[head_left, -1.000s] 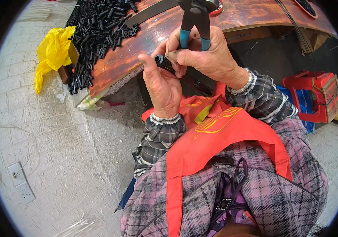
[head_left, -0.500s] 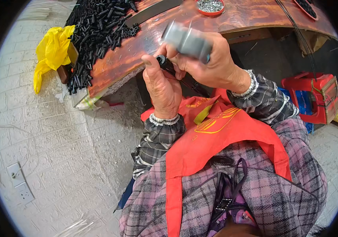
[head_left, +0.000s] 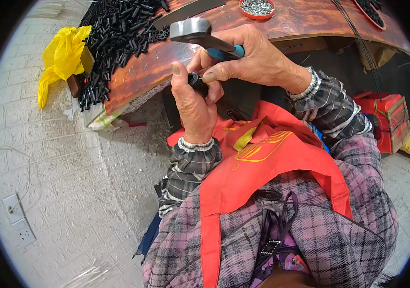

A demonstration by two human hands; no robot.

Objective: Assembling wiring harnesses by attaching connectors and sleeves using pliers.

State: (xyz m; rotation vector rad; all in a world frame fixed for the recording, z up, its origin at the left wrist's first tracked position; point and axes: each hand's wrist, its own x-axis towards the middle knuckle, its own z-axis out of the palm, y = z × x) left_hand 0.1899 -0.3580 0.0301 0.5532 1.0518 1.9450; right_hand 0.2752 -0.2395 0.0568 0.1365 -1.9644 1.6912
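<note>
My left hand is closed around a black tube-like part, its thumb pointing up beside the tube's end. A hammer with a dark metal head and a black and teal handle is gripped in my right hand. The hammer head hangs above and left of the tube. My right thumb and fingertips reach down to the tube's top end; whether they pinch something small there I cannot tell. The lower part of the tube is hidden behind my left fingers.
A large heap of black tubes covers the left of the wooden table. A flat metal strip and a red bowl of small silvery pieces lie beyond. A yellow bag hangs left; a red stool stands right.
The hammer, blurred and over my right hand before, has tipped to the left and is now steady. My right thumb has come onto the tube's end.
</note>
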